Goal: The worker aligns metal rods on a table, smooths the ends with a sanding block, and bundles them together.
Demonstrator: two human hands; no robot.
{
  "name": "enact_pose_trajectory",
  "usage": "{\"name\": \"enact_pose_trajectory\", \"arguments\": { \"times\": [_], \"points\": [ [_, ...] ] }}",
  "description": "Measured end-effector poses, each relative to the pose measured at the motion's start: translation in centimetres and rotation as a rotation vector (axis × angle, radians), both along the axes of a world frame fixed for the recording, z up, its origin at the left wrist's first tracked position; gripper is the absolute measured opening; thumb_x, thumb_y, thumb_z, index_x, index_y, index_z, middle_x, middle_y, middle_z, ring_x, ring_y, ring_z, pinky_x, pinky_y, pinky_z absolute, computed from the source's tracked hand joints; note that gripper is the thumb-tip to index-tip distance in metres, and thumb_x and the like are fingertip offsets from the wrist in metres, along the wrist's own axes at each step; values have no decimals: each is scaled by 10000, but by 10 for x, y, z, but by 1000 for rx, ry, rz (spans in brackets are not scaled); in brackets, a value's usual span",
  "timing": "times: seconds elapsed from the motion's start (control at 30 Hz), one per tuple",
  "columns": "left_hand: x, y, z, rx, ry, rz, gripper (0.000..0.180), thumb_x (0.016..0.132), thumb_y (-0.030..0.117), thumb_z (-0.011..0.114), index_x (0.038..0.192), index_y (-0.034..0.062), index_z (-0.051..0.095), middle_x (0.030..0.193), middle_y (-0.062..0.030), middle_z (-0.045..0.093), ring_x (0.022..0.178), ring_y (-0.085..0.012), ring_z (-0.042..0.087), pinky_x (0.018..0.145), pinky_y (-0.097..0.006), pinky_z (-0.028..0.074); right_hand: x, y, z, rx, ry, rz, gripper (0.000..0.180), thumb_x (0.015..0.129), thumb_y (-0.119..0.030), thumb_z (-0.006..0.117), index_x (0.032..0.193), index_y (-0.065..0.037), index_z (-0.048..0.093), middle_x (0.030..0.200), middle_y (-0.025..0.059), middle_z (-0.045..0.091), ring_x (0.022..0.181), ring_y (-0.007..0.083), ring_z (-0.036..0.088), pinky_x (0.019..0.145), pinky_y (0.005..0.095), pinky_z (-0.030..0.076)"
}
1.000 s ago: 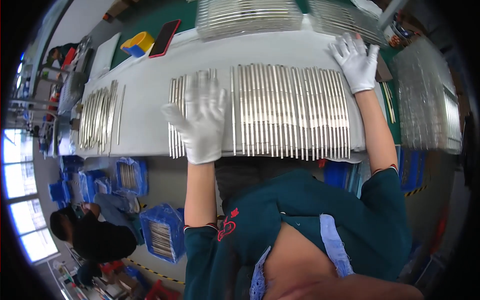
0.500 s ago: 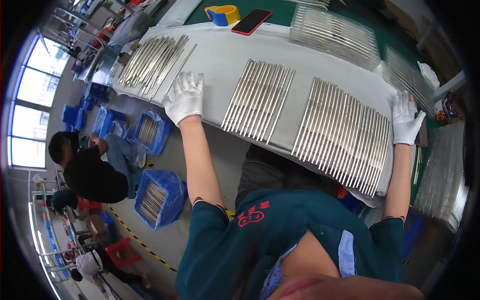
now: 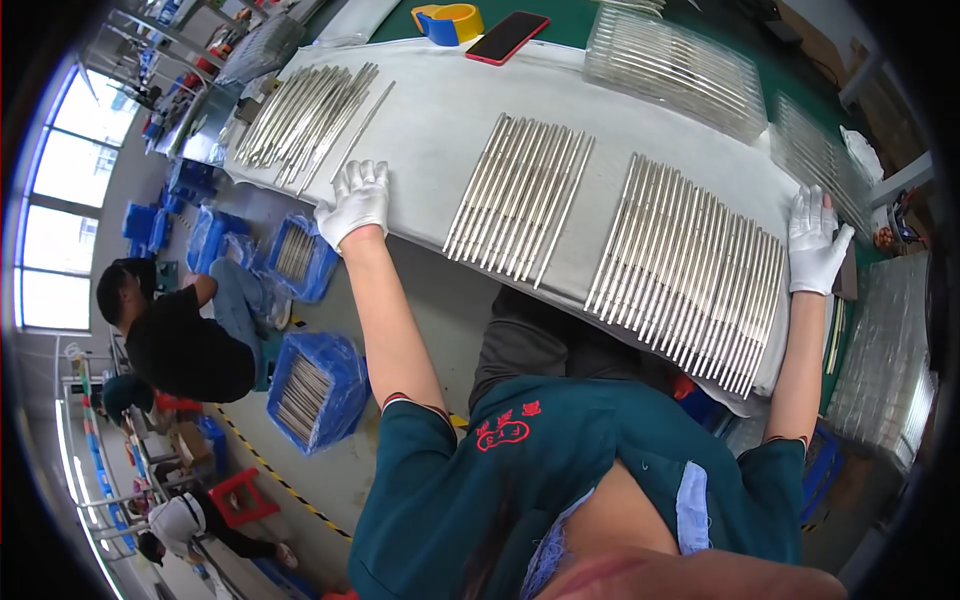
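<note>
My left hand [image 3: 358,205], in a white glove, rests at the table's near edge with its fingers loosely extended. Its fingertips are close to the lower end of a single metal rod [image 3: 366,125], and I cannot tell whether they touch. Left of that rod lies a loose pile of silvery rods [image 3: 300,115]. My right hand [image 3: 814,240], gloved too, lies flat with the thumb apart, beside the right end of a wide row of rods [image 3: 690,270]. A narrower row of rods [image 3: 515,195] lies between my hands. Both hands are open and hold nothing.
A white cloth [image 3: 430,110] covers the work surface. Along its far side are a tape roll [image 3: 447,24], a red-edged phone [image 3: 508,38] and clear trays of rods [image 3: 675,75]. Blue-lined bins [image 3: 318,390] stand on the floor at left, near a seated person [image 3: 185,335].
My left hand has shifted slightly left and toward the near edge, to the end of the single rod. My right hand and the rod rows stay where they were.
</note>
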State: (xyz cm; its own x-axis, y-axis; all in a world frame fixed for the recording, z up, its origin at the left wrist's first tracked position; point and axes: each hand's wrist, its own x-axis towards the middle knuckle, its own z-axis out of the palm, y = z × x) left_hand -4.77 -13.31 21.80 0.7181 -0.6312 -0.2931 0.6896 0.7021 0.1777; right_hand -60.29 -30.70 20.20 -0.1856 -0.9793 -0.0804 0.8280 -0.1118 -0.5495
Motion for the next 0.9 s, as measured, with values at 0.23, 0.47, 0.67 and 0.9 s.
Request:
{"name": "enact_pose_trajectory", "arguments": {
  "times": [0.23,0.47,0.67,0.9],
  "points": [
    [-48,-18,6,247,-715,-253,587,970,403,355,1430,49,266,1462,-104,326,1366,-297,260,1104,-469,201,-5,0,-4,-44,59,42,648,933,-486,412,1321,29,353,1358,208,393,1285,376,346,1086,486,306],
    [-100,-37,-10,918,-2694,-287,580,857,490,530,1288,102,507,1356,-188,441,1256,-382,385,1068,-429,265,18,8,0,-76,469,0,744,891,-601,394,1316,10,378,1336,199,430,1262,338,398,1092,448,297],
    [-141,-39,-7,789,-2913,-273,596,867,542,456,1303,136,492,1358,-169,439,1236,-376,401,1050,-496,258,10,14,-18,-318,1070,-38,657,910,-524,457,1327,-17,448,1303,132,498,1182,231,490,1040,345,339],
    [-198,-37,-5,550,-2915,-254,538,875,484,502,1277,126,504,1320,-188,472,1227,-394,413,1041,-510,263,18,13,-16,-291,1115,-68,575,934,-465,467,1314,-33,476,1262,118,539,1171,189,495,1030,301,346]
  ]
}}
